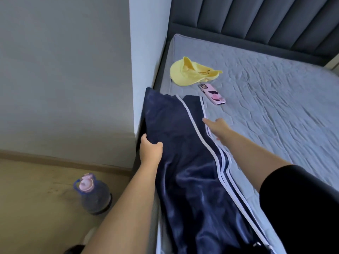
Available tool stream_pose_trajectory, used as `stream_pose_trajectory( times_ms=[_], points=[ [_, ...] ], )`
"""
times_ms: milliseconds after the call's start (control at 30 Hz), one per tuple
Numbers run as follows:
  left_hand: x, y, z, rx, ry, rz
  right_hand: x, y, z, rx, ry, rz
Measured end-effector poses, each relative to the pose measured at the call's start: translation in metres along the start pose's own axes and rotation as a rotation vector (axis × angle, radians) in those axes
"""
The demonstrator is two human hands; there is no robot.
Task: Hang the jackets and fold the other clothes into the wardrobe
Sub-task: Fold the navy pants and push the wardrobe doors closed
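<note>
Navy, glossy fabric with white side stripes runs the length of the bed edge: these are the track trousers (pixel 185 143), laid long and slightly rumpled between our two hands, their far end reaching past both of them. Our left hand (pixel 150 149) curls its fingers round the trousers' outer edge, the side that hangs toward the wall. Our right hand (pixel 218 127) lies with fingers straight and loosely spread, resting flat at the striped edge, partly on the mattress cover. Just beyond the right hand's fingertips sits a phone (pixel 212 94) in a pink patterned case, face down, close to the trousers' far end but apart from it. Further past it lies a soft yellow cap (pixel 190 73), crumpled, brim toward the wall. Nothing lies on the trousers themselves. Under the right hand stretches the mattress (pixel 275 107), covered in grey quilted cloth with a creased, stitched texture; beyond it rises a dark padded headboard (pixel 256 19) with vertical channels. Left of the left hand stands a plain pale wall corner (pixel 145 43), tight against the bed. Below and left of the left forearm, on a beige floor (pixel 36 198), stands a round dark-tinted water bottle (pixel 93 195) with a pink cap and blue handle.
</note>
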State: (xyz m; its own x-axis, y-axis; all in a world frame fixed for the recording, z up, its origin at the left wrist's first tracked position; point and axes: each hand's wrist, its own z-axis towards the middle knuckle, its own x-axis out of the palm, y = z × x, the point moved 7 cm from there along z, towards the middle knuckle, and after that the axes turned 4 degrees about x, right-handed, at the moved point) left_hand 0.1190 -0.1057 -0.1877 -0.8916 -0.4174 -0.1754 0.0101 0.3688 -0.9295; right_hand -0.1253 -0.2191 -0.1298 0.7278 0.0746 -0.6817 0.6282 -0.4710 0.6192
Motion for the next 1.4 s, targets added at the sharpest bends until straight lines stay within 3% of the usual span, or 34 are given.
stream_pose_trajectory(
  times_ms=[133, 267, 300, 367, 400, 500, 633, 733, 833, 1000, 1100, 1200, 1267, 1333, 1400],
  points=[
    [0.002, 0.004, 0.001, -0.019, -0.008, 0.007, 0.008, -0.031, -0.006, 0.075, -0.006, -0.008],
    [-0.001, 0.011, 0.002, -0.061, -0.012, -0.027, 0.006, -0.049, -0.013, 0.146, 0.175, -0.031],
    [0.000, 0.012, 0.003, -0.062, -0.005, -0.033, 0.001, -0.045, -0.014, 0.092, 0.132, -0.109],
    [0.001, 0.013, 0.002, -0.048, 0.015, -0.057, -0.015, -0.026, -0.013, -0.105, -0.128, -0.287],
    [0.003, 0.012, 0.001, -0.036, 0.024, -0.086, -0.018, -0.014, -0.017, -0.207, -0.212, -0.266],
    [0.007, 0.011, 0.001, -0.019, 0.046, -0.209, 0.000, 0.006, -0.017, -0.318, -0.156, -0.095],
    [0.014, 0.007, 0.005, -0.068, 0.114, -0.368, 0.045, 0.007, -0.004, -0.132, 0.145, 0.059],
    [0.016, 0.002, 0.009, -0.077, 0.140, -0.445, 0.061, 0.009, 0.008, 0.032, 0.259, 0.334],
    [0.019, -0.009, 0.011, -0.049, 0.170, -0.490, 0.062, 0.022, 0.010, 0.069, 0.249, 0.499],
    [0.035, -0.051, 0.005, 0.116, 0.350, -0.497, 0.025, 0.054, 0.001, -0.176, 0.174, 0.530],
    [0.042, -0.076, -0.004, 0.252, 0.463, -0.477, -0.002, 0.061, -0.005, -0.265, 0.224, 0.757],
    [0.044, -0.075, -0.005, 0.249, 0.524, -0.479, -0.014, 0.036, 0.003, -0.180, 0.243, 0.918],
    [0.041, -0.053, -0.001, 0.194, 0.434, -0.325, -0.009, 0.003, 0.011, -0.057, 0.187, 0.778],
    [0.030, -0.023, 0.003, 0.116, 0.222, -0.074, -0.001, -0.028, 0.016, 0.057, 0.129, 0.488],
    [0.024, -0.009, 0.004, 0.083, 0.111, -0.034, 0.004, -0.045, 0.021, 0.125, 0.085, 0.370]
  ],
)
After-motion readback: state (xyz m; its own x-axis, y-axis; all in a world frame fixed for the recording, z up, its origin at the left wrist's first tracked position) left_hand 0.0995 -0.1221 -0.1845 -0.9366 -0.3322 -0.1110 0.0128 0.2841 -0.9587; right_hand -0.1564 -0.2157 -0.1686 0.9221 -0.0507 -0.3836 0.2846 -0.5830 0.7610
